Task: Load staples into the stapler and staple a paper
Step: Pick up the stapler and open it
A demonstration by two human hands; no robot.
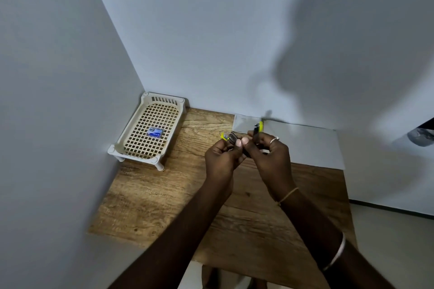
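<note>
Holding the stapler [232, 139] hinged open above the counter [164, 195], both hands share it. The left hand [223, 157] curls its grip round the lower half, where the metal staple channel and a yellow tip show. The right hand [270, 152] pinches the black upper arm, its yellow end tilted up and away. Whether a staple strip sits in the channel is too small to tell.

To load well, I judge the left grip should hold the channel level and steady with the top swung fully clear — then the strip goes in legs down and is pushed flush before a gentle close.

The staple box [155, 133] lies in the cream basket [136, 157], well apart to the left. The paper [305, 145] lies on the counter beyond the hands. The box is blue with pale print, unreadable at this size, and no brand shows on the stapler.
</note>
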